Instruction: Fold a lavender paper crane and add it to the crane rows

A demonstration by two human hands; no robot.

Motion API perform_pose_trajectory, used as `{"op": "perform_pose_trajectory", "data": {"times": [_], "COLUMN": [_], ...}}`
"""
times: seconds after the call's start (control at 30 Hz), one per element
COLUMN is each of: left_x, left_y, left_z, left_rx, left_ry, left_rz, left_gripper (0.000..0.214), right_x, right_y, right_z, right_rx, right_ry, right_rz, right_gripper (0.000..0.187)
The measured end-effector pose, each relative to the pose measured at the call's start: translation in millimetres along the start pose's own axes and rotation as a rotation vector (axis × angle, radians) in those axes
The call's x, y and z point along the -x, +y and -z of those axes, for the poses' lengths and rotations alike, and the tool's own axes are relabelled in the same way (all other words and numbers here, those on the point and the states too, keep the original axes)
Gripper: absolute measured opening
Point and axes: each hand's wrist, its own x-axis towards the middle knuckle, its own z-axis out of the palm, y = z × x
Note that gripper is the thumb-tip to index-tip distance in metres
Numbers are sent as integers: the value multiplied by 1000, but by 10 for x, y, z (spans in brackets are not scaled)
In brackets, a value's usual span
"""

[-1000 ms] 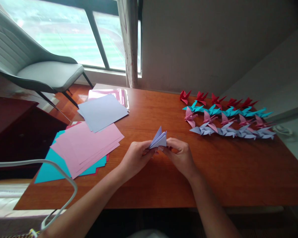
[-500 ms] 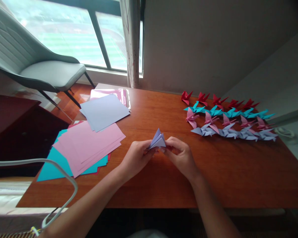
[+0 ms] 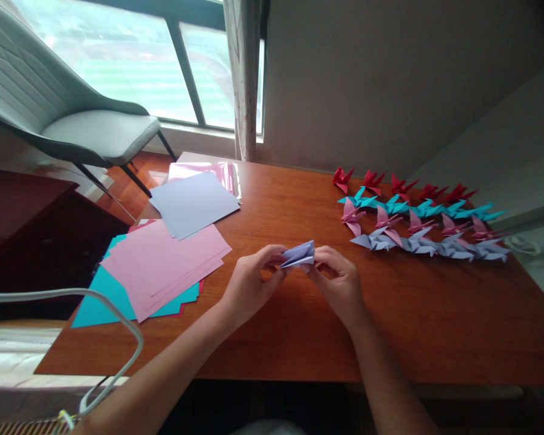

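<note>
A small piece of folded lavender origami paper is held above the table between both hands. My left hand pinches its left end between thumb and fingers. On the other side, my right hand grips the right end the same way. The folded layers stand slightly apart, with a narrow gap along the top. Fingertips hide parts of both ends. To the right stand rows of folded paper cranes: red cranes at the back, then turquoise cranes, pink cranes and lavender cranes at the front.
On the left of the wooden table lie pink sheets over turquoise sheets, with lavender sheets behind. A plastic packet lies beneath those. A white cable loops at the lower left; a chair stands beyond.
Both hands have turned the folded lavender paper: its point stood upward before, and now it lies flatter and lengthwise between them. The hands have shifted slightly right.
</note>
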Motion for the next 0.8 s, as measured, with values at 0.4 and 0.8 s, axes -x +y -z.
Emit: {"op": "perform_pose_trajectory", "data": {"times": [0.4,0.8], "left_x": [13,-16], "left_y": [-49,-52], "left_z": [7,15], "left_rx": [-164,69], "left_ry": [26,-12], "left_rz": [-196,-209], "left_gripper": [13,16], "right_x": [16,-1], "right_y": [-6,-43], "right_z": [-44,-44], "right_rx": [80,133], "right_ry": [1,-39], "right_rz": [72,171], "right_gripper": [6,14]}}
